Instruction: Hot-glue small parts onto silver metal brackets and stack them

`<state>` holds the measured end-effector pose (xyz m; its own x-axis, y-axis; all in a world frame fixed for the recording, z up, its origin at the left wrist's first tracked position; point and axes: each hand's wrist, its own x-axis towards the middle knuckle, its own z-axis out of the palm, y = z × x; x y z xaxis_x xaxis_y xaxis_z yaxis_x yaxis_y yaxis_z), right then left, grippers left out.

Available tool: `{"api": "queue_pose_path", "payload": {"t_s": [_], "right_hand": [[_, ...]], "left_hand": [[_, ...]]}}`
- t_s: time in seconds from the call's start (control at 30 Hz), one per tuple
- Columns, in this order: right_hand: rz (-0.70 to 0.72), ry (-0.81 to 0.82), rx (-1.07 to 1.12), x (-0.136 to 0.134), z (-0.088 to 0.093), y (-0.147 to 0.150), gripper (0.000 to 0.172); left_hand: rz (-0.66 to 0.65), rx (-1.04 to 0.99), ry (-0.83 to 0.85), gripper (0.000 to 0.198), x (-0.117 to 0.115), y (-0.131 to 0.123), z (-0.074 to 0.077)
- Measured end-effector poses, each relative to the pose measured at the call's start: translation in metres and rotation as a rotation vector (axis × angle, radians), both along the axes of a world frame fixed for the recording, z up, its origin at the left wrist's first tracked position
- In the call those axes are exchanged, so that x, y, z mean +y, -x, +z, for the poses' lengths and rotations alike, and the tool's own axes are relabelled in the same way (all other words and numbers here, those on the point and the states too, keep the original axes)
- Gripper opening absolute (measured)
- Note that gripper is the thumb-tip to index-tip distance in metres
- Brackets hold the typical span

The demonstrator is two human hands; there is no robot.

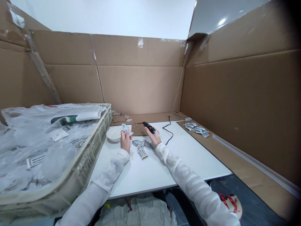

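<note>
My left hand [125,140] holds a small flat grey-and-white arched piece [126,128] upright above the white table [178,157]. My right hand [154,138] grips a black-and-orange pen-like tool [148,126] whose black cord [168,131] trails to the right. Between my hands, a few similar arched pieces [141,147] lie flat on the table. A small white bowl [113,134] sits just left of my left hand.
A large beige plastic crate [94,147] full of clear plastic bags stands at the left, overhanging the table. A pile of finished-looking pieces [197,128] lies on cardboard at the right. Cardboard walls [141,81] enclose the table on three sides.
</note>
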<state>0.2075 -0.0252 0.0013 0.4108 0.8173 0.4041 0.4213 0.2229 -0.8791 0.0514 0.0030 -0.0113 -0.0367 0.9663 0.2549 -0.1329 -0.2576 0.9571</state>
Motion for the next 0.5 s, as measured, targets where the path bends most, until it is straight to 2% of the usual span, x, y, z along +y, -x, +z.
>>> {"api": "queue_pose_path", "payload": {"t_s": [0.13, 0.27, 0.4, 0.5], "right_hand": [[0.178, 0.059, 0.111, -0.002, 0.001, 0.007, 0.032], [0.337, 0.068, 0.143, -0.005, 0.001, 0.014, 0.029], [0.405, 0.020, 0.169, -0.003, -0.003, 0.015, 0.027], [0.394, -0.009, 0.144, 0.000, -0.005, 0.013, 0.022]], "left_hand": [[-0.049, 0.063, -0.042, 0.018, 0.000, -0.002, -0.002], [0.006, 0.145, -0.101, 0.021, 0.002, -0.002, -0.006], [-0.147, 0.022, -0.018, 0.027, -0.001, -0.005, -0.005], [-0.207, -0.031, 0.053, 0.029, -0.006, -0.008, -0.002]]}}
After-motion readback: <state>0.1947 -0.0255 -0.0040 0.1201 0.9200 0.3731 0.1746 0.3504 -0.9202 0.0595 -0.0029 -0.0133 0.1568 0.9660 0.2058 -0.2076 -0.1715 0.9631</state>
